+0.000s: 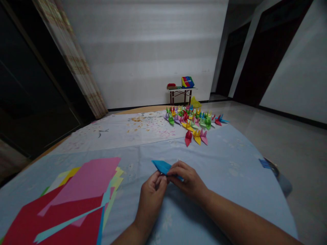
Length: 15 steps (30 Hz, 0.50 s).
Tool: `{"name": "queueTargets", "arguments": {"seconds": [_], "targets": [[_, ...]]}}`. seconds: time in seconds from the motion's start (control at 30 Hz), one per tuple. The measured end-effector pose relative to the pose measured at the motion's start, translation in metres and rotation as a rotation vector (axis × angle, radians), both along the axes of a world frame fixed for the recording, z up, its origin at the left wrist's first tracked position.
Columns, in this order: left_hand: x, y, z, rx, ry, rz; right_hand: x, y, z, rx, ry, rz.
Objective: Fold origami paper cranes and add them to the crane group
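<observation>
A folded piece of blue origami paper [161, 166] is held above the cloth, its pointed end aimed to the far left. My left hand [152, 190] pinches its lower edge between thumb and fingers. From the right, my right hand [187, 178] grips the other end, with the fingers bent over it and the thumb beneath. The fingertips of both hands almost meet and hide part of the lower edge. To the left lies a stack of coloured paper, with a pink sheet [95, 177] and a red sheet [28, 217] on top.
Many folded paper cranes [189, 117] in several colours stand together at the table's far right. Nearer are a red crane [188, 137] and a yellow one. A pale blue tablecloth [230, 197] covers the round table. A small side table [182, 90] stands by the wall.
</observation>
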State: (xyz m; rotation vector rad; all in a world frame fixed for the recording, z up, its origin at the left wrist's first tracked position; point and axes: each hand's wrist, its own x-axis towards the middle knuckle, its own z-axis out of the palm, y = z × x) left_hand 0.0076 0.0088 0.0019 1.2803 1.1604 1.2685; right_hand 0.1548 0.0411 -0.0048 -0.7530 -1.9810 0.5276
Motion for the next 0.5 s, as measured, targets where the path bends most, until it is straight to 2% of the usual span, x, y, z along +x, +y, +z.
{"name": "queueTargets", "arguments": {"seconds": [0.2, 0.5], "targets": [[0.0012, 0.0011, -0.0003, 0.007, -0.077, -0.035, 0.0007, 0.0011, -0.0001, -0.011, 0.015, -0.01], [0.0005, -0.0001, -0.0006, 0.011, -0.018, -0.025, 0.0025, 0.0037, -0.0004, 0.018, 0.02, 0.009]]}}
